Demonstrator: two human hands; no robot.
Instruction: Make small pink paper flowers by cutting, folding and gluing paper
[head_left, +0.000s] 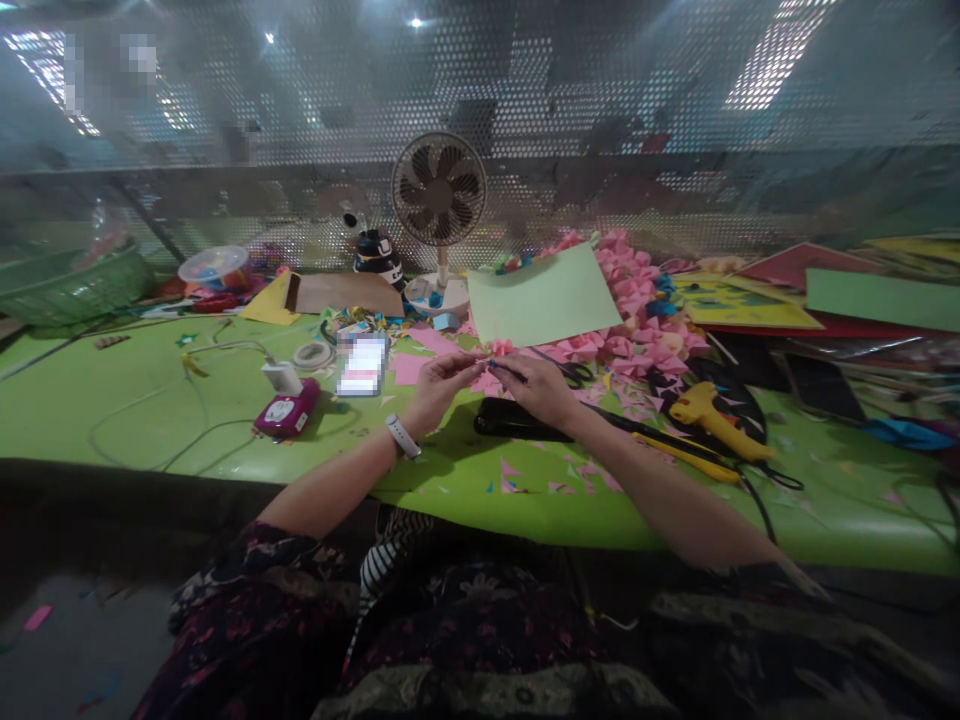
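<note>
My left hand [442,390], with a white watch band [403,436] at the wrist, is closed in a pinch on a small pink paper piece [481,359]. The fingertips of my right hand [538,388] are pressed together just beside it. A small dark blue spot shows at those fingertips; I cannot make out what it is. Behind the hands lies a heap of pink folded paper pieces [634,275], partly under a pale green sheet [544,298]. Dark-handled scissors [577,374] lie right behind my right hand. A long black tool [517,418] rests below that hand.
A yellow glue gun [716,420] lies at the right, near a dark phone [823,387]. To the left are a lit phone [362,365], a tape roll [313,355] and a purple power block [287,410] with cables. A fan [440,190] stands behind. Pink scraps litter the green tabletop [450,490].
</note>
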